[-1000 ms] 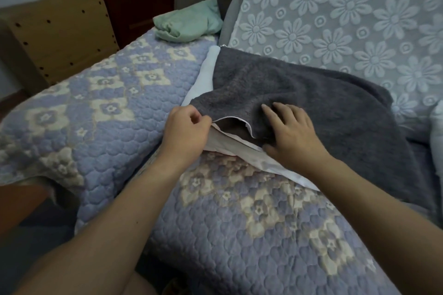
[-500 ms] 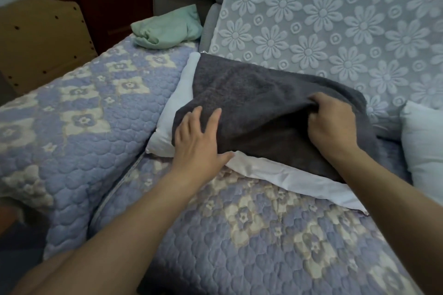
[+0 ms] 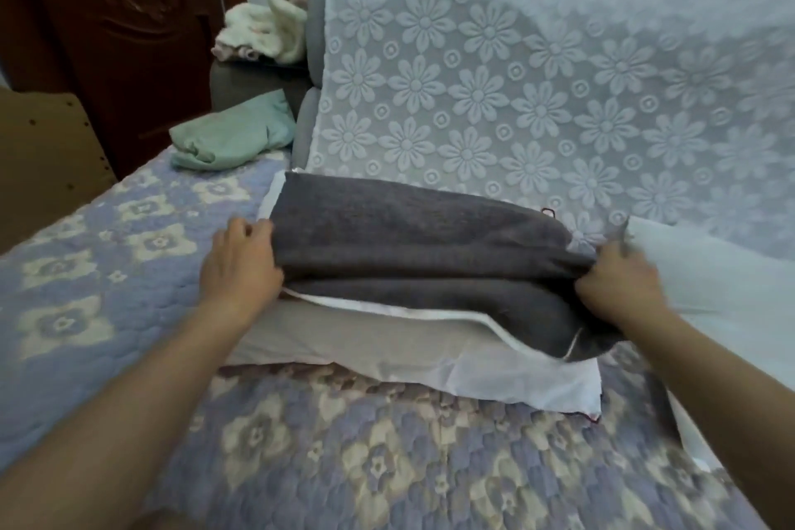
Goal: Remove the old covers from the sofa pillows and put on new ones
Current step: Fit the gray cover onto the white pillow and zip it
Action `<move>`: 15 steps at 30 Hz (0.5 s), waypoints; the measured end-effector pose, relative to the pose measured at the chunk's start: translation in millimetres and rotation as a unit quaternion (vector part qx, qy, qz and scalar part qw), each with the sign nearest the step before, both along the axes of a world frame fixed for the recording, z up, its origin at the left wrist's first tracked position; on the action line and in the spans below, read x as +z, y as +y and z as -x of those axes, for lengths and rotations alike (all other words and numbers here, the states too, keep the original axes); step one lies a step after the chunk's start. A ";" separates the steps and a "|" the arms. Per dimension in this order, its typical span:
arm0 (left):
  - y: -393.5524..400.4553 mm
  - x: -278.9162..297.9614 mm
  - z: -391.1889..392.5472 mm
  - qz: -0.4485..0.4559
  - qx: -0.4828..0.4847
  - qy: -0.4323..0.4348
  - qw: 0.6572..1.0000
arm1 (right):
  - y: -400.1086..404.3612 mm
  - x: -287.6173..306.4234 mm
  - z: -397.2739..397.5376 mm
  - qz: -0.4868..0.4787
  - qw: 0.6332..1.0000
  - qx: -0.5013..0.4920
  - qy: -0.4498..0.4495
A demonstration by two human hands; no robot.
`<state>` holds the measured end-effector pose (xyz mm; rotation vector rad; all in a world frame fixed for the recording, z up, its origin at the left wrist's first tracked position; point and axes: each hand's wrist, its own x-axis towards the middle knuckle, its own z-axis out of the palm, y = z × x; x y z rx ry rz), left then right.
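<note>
Fingers (image 3: pixel 258 230) of the left hand (image 3: pixel 241 267) curl over the left end of a dark grey fleece cover (image 3: pixel 408 245), holding it down against the pillow. Across from it, the right hand (image 3: pixel 619 284) is bunched into a fist on the cover's right end, gripping a gathered fold of the grey fabric; this hand is blurred, so how each finger lies cannot be told.

Nearest the viewer, both bare forearms reach forward over a quilted sofa seat cover (image 3: pixel 344 456) in lavender with cream flower diamonds. Just beyond lies the white pillow (image 3: pixel 344 340), lengthwise across the seat, with a loose flap of white fabric at its near right corner. The grey cover sits on top of it, reaching only partway down the near side, so white shows along the whole front edge. Whether it is going on or coming off cannot be told.

A second white pillow (image 3: pixel 710 271) touches the right hand from the right. Behind everything, a white floral lace throw (image 3: pixel 537 99) drapes the sofa back. At far left, a mint-green cloth (image 3: pixel 232 138) lies crumpled on the seat, a cream bundle (image 3: pixel 271 26) rests on the armrest, and a dark wooden door (image 3: pixel 120 22) stands behind.

Likely trouble: a hard one-sided pull from the right could drag the whole pillow sideways, or snag the cover's edge on the loose white flap.
</note>
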<state>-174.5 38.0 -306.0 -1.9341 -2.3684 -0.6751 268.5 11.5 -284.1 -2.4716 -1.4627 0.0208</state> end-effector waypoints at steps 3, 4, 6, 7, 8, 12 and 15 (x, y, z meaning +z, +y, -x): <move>23.8 -30.2 19.4 0.138 0.069 -0.151 0.976 | 2.2 -47.4 0.4 0.074 0.978 0.015 0.195; 27.9 -38.4 20.6 0.135 0.055 -0.189 0.971 | 1.6 -61.9 2.9 0.060 0.956 -0.012 0.288; 29.4 -44.1 11.3 0.122 0.024 -0.207 0.970 | 3.4 -84.1 5.5 0.047 0.910 -0.066 0.406; 30.9 -43.4 6.6 0.115 0.024 -0.216 0.969 | 6.3 -91.0 5.0 0.041 0.886 -0.089 0.454; 34.4 -42.4 3.1 0.099 0.029 -0.229 0.968 | 8.4 -91.1 7.4 0.022 0.867 -0.101 0.487; 39.0 6.0 -10.5 0.016 0.099 -0.280 0.955 | 14.8 -31.9 19.0 -0.167 0.860 -0.062 0.478; 5.9 52.6 -28.4 -0.007 0.071 -0.238 0.969 | -16.5 31.3 -9.3 -0.191 0.922 -0.047 0.333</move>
